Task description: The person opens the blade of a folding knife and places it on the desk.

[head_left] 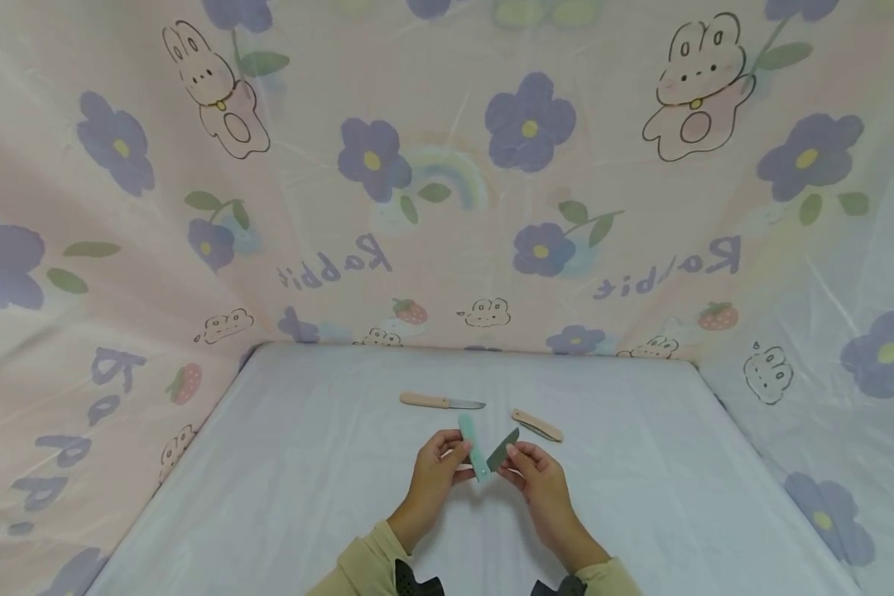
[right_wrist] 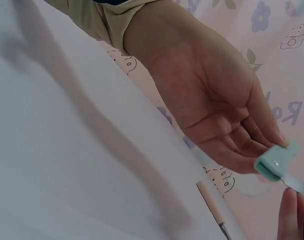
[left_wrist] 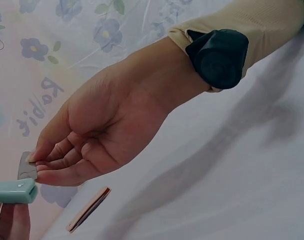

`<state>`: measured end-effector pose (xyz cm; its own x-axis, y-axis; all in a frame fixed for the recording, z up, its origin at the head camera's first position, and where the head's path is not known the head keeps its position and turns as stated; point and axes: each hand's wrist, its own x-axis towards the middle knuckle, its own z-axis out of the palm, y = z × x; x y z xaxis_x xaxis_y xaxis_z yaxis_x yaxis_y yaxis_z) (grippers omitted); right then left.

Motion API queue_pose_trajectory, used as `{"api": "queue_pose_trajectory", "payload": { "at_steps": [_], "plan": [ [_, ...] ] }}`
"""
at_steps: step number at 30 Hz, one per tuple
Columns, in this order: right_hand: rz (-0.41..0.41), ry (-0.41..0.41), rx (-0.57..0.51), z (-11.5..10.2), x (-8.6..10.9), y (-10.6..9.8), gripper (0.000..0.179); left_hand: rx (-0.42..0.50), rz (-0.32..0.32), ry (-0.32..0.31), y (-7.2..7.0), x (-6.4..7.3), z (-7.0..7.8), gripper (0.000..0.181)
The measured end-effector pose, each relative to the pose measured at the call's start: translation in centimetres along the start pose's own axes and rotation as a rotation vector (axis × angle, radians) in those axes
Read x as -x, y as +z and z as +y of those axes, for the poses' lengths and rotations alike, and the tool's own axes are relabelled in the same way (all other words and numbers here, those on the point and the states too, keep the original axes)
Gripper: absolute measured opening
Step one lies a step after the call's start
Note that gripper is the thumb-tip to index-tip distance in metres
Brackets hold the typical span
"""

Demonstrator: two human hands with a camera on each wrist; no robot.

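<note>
A folding knife with a mint-green handle [head_left: 470, 439] is held between both hands, its grey blade [head_left: 502, 451] swung partly out at an angle. My left hand [head_left: 434, 470] grips the handle between thumb and fingers, as the right wrist view also shows. With thumb and fingertips, my right hand [head_left: 542, 484] pinches the blade; the left wrist view shows this hand from the palm side. Beyond the hands lies an unfolded knife with a tan handle [head_left: 426, 401]. A folded tan-handled knife [head_left: 538, 425] lies just past the right hand.
A white-covered table [head_left: 313, 430] lies under the hands. Printed fabric [head_left: 447, 273] with flowers and rabbits hangs behind it and at both sides. Dark devices [left_wrist: 219, 59] are strapped on the wrists over tan sleeves.
</note>
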<state>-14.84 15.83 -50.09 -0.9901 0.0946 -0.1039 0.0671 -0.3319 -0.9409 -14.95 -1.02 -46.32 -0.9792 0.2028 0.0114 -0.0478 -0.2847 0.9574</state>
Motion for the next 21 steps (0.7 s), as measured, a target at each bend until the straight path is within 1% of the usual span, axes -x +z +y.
{"api": "queue_pose_trajectory", "payload": {
  "at_steps": [5,9,14,17,19,21],
  "plan": [
    [0.027,-0.01,-0.017,-0.3,-0.1,0.6,0.035,0.053,0.086,0.028,0.3,0.1,0.1,0.03],
    [0.046,-0.027,-0.034,-0.4,-0.3,1.0,0.034,0.114,0.144,0.034,0.5,0.0,0.0,0.029],
    [0.034,-0.08,-0.024,0.1,-0.6,1.0,0.031,0.159,0.189,0.036,0.6,0.0,-0.1,0.029],
    [0.022,-0.113,-0.05,0.5,-0.6,1.0,0.027,0.17,0.209,0.032,0.7,0.0,-0.2,0.029],
    [0.032,-0.113,-0.076,0.5,-0.5,1.2,0.024,0.183,0.228,0.03,0.7,0.0,-0.2,0.029],
    [0.058,-0.098,-0.116,0.2,-0.4,1.5,0.024,0.203,0.247,0.034,0.7,0.0,-0.3,0.029]
  ]
}}
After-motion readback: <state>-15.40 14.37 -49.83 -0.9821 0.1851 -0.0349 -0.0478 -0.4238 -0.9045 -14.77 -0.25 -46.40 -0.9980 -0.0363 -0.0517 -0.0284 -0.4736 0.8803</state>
